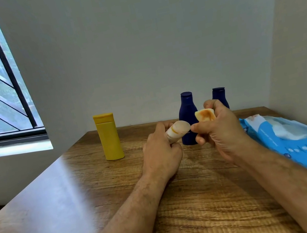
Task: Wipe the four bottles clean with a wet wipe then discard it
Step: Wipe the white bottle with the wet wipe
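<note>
Centrally: left hand [162, 153] grips pale bottle [177, 130]; right hand [220, 133] pinches stained wipe [205, 115]. Yellow bottle [109, 137] at ten o'clock; wipe packet [287, 133] at three.

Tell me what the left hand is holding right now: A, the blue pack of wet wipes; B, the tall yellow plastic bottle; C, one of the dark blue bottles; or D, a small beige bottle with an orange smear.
D: the left hand grips the small beige bottle with an orange smear, while the tall yellow plastic bottle stands untouched on the wooden table.
</note>
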The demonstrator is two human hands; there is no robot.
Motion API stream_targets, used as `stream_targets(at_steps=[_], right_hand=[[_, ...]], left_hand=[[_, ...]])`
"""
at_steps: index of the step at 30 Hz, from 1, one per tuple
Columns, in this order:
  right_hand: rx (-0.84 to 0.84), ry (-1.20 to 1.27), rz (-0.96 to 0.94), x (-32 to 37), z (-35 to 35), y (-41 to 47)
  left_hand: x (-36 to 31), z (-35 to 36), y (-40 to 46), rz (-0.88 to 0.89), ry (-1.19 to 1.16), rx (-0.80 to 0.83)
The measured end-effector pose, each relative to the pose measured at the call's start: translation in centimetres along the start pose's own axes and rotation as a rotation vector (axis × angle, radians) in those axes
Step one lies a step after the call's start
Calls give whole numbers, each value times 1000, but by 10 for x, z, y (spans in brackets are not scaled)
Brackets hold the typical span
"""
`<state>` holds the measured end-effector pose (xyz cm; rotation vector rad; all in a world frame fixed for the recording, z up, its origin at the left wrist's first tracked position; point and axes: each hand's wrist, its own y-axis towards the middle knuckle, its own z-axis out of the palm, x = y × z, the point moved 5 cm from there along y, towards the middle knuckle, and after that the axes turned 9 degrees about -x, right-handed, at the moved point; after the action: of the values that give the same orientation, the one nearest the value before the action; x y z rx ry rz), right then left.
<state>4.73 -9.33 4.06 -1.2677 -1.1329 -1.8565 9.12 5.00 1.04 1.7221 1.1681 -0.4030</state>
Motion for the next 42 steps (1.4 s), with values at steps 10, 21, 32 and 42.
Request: stream_targets(at_steps=[10,21,32,42], right_hand=[[-97,-91,-46,-1,-8,1],[-140,165,65,3,-13,-7],[-170,-199,-203,4,-10,-2],[31,-624,-581,8,7,-17]], left_hand=[[3,2,1,-13,4,14],[4,2,2,-22,31,18],[3,2,1,-3,39,11],[-3,-7,-1,32,94,-38]])
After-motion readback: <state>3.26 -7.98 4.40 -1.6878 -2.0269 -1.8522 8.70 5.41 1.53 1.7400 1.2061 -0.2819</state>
